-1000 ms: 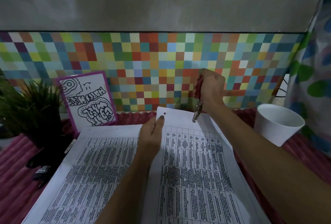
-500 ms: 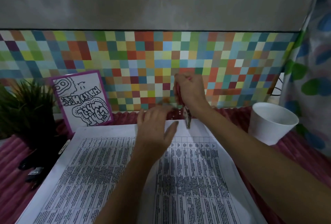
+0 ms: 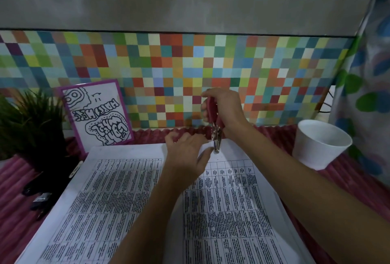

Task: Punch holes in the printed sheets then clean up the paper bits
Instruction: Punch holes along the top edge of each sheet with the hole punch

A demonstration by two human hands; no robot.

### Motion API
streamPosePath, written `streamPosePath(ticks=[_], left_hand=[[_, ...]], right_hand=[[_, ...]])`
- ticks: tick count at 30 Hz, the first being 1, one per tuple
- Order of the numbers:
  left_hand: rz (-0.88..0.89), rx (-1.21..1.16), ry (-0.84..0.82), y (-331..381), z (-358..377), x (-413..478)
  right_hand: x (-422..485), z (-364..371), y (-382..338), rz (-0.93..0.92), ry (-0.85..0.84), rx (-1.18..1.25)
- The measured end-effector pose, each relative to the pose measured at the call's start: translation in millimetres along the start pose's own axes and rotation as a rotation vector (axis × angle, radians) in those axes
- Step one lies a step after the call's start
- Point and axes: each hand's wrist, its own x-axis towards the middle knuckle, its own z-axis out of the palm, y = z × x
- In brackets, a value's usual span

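Right hand, fingers clenched round the red-handled metal plier punch, its nose at the top margin of the white printed sheet on the table; left hand pinches that raised margin. Seat paper fully, clear of print, before squeezing

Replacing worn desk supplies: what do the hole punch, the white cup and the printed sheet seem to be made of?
Hole punch: handles look like matte red plastic or a rubbery coating; the head is bare metal, with a bright glint. White cup: smooth, evenly matte white, probably plastic or foam, though the look leaves it open. Printed sheet: thin matte white paper, its edge curling up at the punch.
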Motion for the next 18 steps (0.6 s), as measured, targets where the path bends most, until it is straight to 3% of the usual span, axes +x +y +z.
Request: streamPosePath(ticks=[6,18], left_hand=[[-0.084,-0.057,-0.106,-7,-5,0],[-0.222,-0.189,-0.205,-8,-6,1]], right_hand=[[2,-14,-3,-0.038,0.044,-0.107],[4,-52,-10,0.025,0.151,-0.098]])
